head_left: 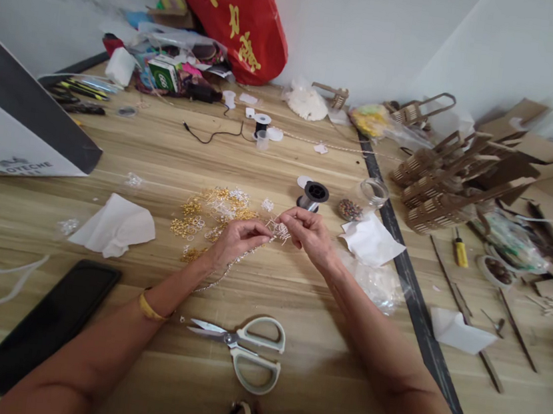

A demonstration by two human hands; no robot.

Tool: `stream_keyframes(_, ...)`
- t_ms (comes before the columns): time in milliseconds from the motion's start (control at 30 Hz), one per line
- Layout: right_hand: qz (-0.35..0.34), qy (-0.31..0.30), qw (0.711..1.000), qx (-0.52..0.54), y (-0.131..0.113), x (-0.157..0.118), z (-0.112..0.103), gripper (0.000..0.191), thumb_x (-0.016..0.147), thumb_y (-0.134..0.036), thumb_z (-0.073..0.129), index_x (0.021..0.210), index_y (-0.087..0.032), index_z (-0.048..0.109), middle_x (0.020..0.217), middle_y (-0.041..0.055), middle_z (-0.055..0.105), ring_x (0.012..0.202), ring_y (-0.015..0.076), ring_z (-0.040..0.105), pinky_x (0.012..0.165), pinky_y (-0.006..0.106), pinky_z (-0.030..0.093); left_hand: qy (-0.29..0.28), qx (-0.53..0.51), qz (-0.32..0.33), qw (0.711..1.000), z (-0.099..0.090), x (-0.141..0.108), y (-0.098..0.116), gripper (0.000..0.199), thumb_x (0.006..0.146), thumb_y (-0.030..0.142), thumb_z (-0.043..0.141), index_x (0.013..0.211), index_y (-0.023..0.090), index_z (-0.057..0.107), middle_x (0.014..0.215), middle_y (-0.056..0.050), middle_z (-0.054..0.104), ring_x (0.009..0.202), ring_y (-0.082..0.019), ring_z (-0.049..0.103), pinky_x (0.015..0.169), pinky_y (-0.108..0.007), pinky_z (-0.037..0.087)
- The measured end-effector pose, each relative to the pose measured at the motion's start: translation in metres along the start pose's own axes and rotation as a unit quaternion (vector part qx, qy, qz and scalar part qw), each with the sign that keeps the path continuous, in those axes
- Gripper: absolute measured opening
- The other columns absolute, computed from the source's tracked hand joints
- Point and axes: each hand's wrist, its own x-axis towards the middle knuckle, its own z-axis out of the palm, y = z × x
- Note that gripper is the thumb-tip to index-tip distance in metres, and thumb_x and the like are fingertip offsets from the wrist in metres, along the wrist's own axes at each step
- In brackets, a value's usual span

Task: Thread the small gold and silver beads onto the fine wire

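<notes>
My left hand is closed in a pinch at the middle of the table, on the end of a thin beaded chain that trails down beside my wrist. Close to its right, my right hand is pinched too; what its fingertips hold is too small to make out. Between the hands lies a small heap of pale pins. Gold and silver findings are spread behind and left of my left hand. Behind my right hand stands a spool of wire. Scissors with white handles lie partly open nearer me.
A black phone and a white paper lie at left. To the right are a jar of beads, white paper, a plastic bag, and small brown baskets. A red bag leans at the back.
</notes>
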Motion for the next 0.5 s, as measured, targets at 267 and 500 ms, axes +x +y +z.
stream_keyframes(267,0.007,0.0,1.0,-0.006,-0.006,-0.002,0.002,0.033,0.082,-0.05,0.06,0.078,-0.017,0.061,0.05,-0.0061,0.039,0.045,0.0073,0.032,0.044,0.023,0.025,-0.017,-0.016,0.015,1.0,0.001,-0.002,-0.012,0.022,0.075,0.031,0.072,0.09,0.015,0.07,0.079,-0.003,0.064,0.069,-0.013,0.057,0.062,-0.024,0.044)
stream_keyframes(500,0.015,-0.008,1.0,-0.006,-0.011,-0.003,0.005,0.034,0.081,-0.05,0.061,0.075,-0.017,0.061,0.049,-0.0063,0.037,0.045,0.0069,0.03,0.043,0.023,0.022,0.001,0.024,0.083,0.996,0.002,-0.001,-0.008,0.013,0.075,0.027,0.071,0.073,0.015,0.067,0.078,-0.004,0.062,0.076,-0.015,0.058,0.07,-0.027,0.046)
